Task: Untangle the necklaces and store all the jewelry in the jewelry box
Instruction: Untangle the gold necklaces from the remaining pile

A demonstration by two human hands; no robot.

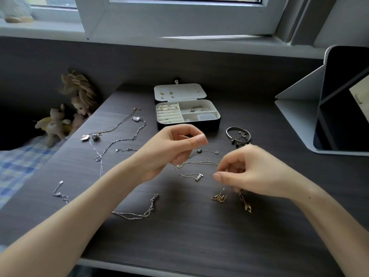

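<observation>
The dark wood tabletop [189,236] carries everything, with a tablet in a folding stand [299,108] at its right edge, cut off by the frame. Toward the back sits the jewelry box [199,124], lid open, with rings, a bracelet and a small clear case already in its compartments. In front of it the two hands are held apart, just above the surface. The left hand [169,148] is curled with thumb and forefinger pinched together, and the right hand [251,172] is pinched the same way. A fine chain [199,162] stretches between them, so the step in hand looks like teasing one necklace free of another. A gold link chain [246,204] dangles under the right hand's fingers beside a small cluster of gold charms [219,197]. To the left a tangle of necklaces [111,136] lies untouched, a silver chain [139,213] lies nearer the front edge, and a bangle [238,134] rests just right of the box. A "LOVE" pendant [198,177] lies between the hands. The next move likely calls for finding the knot and drawing one strand through slowly, without tightening it. The knot itself, and exactly which strands each pinch holds, are too thin and partly hidden by fingers to make out.
</observation>
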